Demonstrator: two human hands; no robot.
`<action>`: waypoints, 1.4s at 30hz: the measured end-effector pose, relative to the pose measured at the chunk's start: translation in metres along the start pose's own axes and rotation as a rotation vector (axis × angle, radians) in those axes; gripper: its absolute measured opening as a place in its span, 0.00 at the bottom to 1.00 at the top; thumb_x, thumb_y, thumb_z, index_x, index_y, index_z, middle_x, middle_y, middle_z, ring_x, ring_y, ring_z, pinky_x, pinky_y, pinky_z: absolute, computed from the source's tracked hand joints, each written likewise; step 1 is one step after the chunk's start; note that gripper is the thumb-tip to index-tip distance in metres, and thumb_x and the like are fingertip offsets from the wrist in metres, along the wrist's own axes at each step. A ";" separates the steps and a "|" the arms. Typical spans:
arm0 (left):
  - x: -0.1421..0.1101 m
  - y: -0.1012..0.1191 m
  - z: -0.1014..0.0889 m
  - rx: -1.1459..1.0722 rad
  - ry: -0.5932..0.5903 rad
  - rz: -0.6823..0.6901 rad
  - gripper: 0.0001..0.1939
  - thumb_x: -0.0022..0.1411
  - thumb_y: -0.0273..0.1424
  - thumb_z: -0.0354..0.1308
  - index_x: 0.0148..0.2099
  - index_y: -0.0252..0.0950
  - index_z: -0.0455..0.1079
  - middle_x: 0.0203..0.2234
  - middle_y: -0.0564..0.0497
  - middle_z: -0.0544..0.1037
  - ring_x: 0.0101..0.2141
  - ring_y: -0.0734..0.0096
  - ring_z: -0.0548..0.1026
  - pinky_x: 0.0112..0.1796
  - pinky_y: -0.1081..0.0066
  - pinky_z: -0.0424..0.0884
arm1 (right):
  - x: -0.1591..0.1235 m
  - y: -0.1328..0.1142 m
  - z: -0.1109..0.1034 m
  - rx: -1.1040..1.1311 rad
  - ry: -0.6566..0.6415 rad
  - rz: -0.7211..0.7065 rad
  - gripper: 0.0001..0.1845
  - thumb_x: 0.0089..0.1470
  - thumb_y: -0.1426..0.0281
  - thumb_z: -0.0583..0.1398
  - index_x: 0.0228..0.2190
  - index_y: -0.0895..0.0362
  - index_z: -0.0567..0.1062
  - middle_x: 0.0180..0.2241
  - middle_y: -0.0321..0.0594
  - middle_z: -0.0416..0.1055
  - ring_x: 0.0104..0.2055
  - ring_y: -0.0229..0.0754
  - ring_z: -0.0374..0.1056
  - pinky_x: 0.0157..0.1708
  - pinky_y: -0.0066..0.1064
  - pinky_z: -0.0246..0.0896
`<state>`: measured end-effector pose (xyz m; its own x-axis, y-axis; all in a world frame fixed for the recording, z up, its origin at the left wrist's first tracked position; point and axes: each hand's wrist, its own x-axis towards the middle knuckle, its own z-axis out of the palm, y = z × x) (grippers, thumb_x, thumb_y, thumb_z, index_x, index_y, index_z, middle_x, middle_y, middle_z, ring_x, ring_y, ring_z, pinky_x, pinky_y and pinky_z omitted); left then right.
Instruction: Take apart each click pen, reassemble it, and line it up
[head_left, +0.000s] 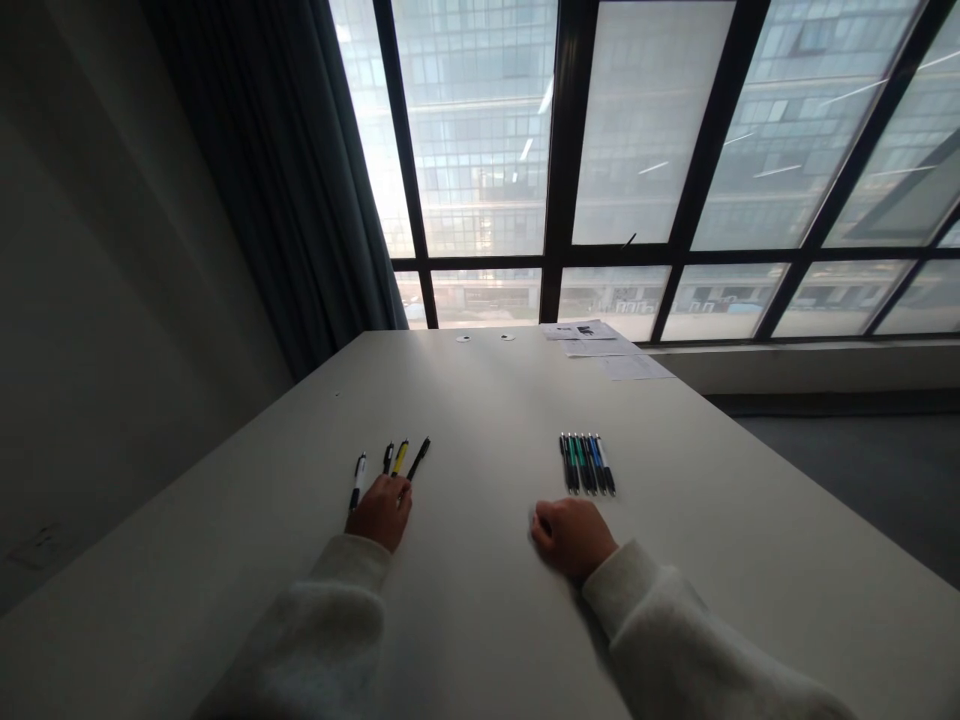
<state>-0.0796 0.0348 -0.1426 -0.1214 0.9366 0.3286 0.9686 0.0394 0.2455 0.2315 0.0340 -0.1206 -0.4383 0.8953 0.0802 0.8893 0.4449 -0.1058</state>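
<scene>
Black, yellow and white barrels were shown by the loose group of four retractable pens (400,458), which was laid just left of centre in the frame, with the pens fanned slightly apart. The lower ends of the group were overlapped by the left hand (381,512), which was laid palm down with its fingers kept narrowly together; no firm grip on any pen could be made out, so whether one was held could not be told. To the right, a tight row of retractable pens (587,464) with black, green, blue and white barrels was set side by side, and the right hand (574,540) was found near its lower end but apart from it, curled into a loose fist. A pale patch was seen at those knuckles, but it was too unclear to be identified. In that packed row, one pen would be judged harder to separate cleanly than in the wider-spaced left group, where fingers could be fitted between barrels. Both forearms were covered by fuzzy white sleeves (660,620). The white table (480,600) extended up the frame to printed paper sheets (600,345) at its far edge, and beyond it a dark-framed window (645,130) was flanked at upper left by a dark curtain (277,170).
</scene>
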 end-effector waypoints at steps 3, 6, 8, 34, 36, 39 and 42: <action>0.001 0.002 0.001 -0.043 0.047 0.065 0.09 0.60 0.28 0.49 0.35 0.36 0.71 0.31 0.43 0.75 0.34 0.59 0.73 0.38 0.63 0.70 | 0.000 0.001 0.001 0.001 0.003 -0.002 0.15 0.58 0.66 0.53 0.29 0.56 0.78 0.29 0.44 0.78 0.30 0.43 0.73 0.30 0.29 0.54; 0.002 0.002 0.000 -0.051 0.096 0.070 0.09 0.60 0.30 0.50 0.37 0.36 0.72 0.31 0.43 0.75 0.36 0.58 0.72 0.40 0.62 0.69 | 0.000 0.002 0.002 0.007 0.011 -0.009 0.15 0.58 0.66 0.53 0.29 0.56 0.78 0.29 0.44 0.78 0.30 0.43 0.73 0.29 0.29 0.53; 0.002 0.001 0.000 -0.028 0.111 0.015 0.11 0.60 0.33 0.52 0.40 0.34 0.72 0.32 0.42 0.75 0.36 0.57 0.72 0.41 0.60 0.69 | 0.000 0.002 0.002 0.013 0.018 -0.013 0.15 0.58 0.66 0.52 0.29 0.56 0.78 0.29 0.44 0.78 0.30 0.43 0.73 0.28 0.29 0.52; -0.030 0.163 -0.150 -0.499 0.534 0.527 0.07 0.61 0.27 0.60 0.43 0.37 0.73 0.33 0.51 0.76 0.28 0.75 0.72 0.29 0.74 0.70 | -0.041 0.033 -0.149 1.464 0.569 -0.042 0.08 0.49 0.67 0.68 0.31 0.55 0.76 0.26 0.35 0.72 0.28 0.36 0.68 0.30 0.28 0.65; -0.033 0.172 -0.159 -0.570 0.562 0.499 0.08 0.60 0.27 0.61 0.43 0.39 0.74 0.34 0.52 0.76 0.29 0.75 0.73 0.29 0.75 0.70 | -0.051 0.035 -0.158 1.504 0.637 -0.044 0.09 0.47 0.70 0.69 0.32 0.54 0.77 0.27 0.34 0.73 0.29 0.35 0.68 0.30 0.27 0.65; -0.039 0.182 -0.168 -0.753 0.573 0.414 0.09 0.58 0.28 0.63 0.42 0.41 0.75 0.35 0.53 0.77 0.31 0.74 0.75 0.31 0.74 0.72 | -0.063 0.035 -0.168 1.525 0.698 -0.078 0.10 0.45 0.73 0.70 0.32 0.54 0.77 0.30 0.35 0.74 0.31 0.35 0.69 0.31 0.25 0.66; -0.049 0.191 -0.177 -0.921 0.569 0.233 0.08 0.56 0.29 0.65 0.40 0.42 0.76 0.33 0.54 0.78 0.27 0.75 0.74 0.29 0.75 0.72 | -0.072 0.029 -0.176 1.529 0.727 -0.117 0.10 0.44 0.74 0.70 0.32 0.54 0.78 0.33 0.36 0.74 0.34 0.36 0.71 0.33 0.25 0.69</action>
<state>0.0731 -0.0650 0.0498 -0.2677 0.5815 0.7683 0.4775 -0.6125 0.6300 0.3123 -0.0219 0.0447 0.0451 0.8561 0.5149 -0.2605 0.5076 -0.8212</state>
